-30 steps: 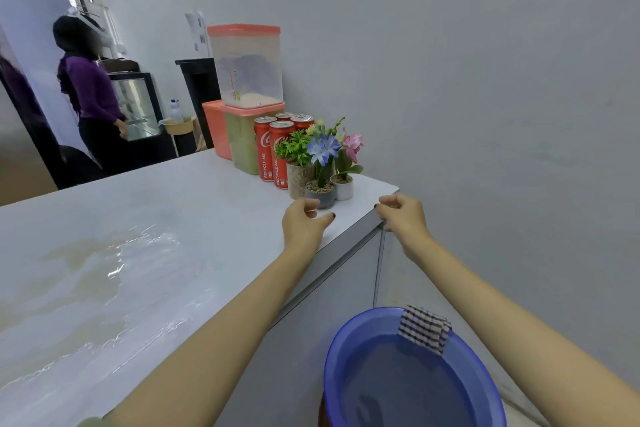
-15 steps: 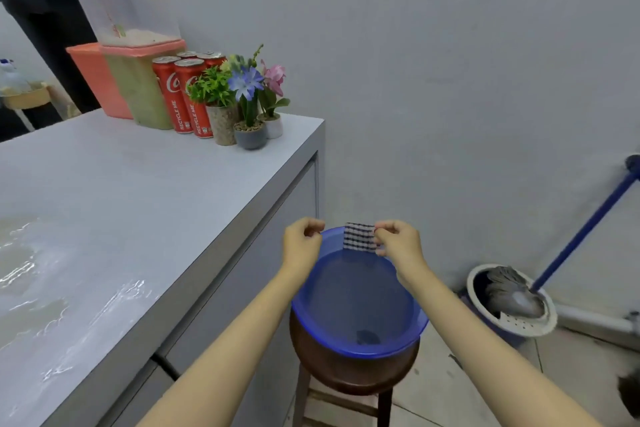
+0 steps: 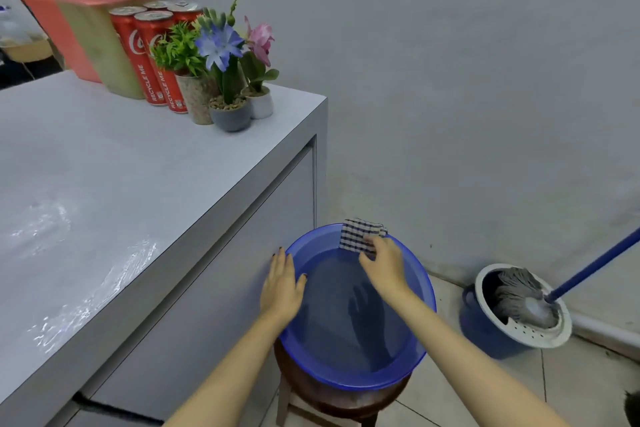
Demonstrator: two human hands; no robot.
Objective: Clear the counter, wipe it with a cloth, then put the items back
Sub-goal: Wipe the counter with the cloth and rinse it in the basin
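A checked cloth [image 3: 358,234] hangs over the far rim of a blue basin [image 3: 428,291] filled with water. My right hand [image 3: 384,265] reaches over the water, and its fingers close on the cloth's lower edge. Flat and open, my left hand [image 3: 282,284] rests at the basin's left rim with nothing in it. The white counter [image 3: 138,184] lies to the left, with wet streaks on its near left part. At its far corner stand several red cans [image 3: 149,55], three small potted plants [image 3: 225,80] and stacked plastic containers [image 3: 90,28].
The basin sits on a brown wooden stool [image 3: 339,399] beside the counter's end panel. A blue mop bucket [image 3: 485,329] with a grey mop and its blue handle [image 3: 595,263] stands on the tiled floor at the right, by the wall.
My view and both hands dropped from the counter's corner down to the basin. The right hand has taken hold of the cloth, and the left hand has opened beside the rim.
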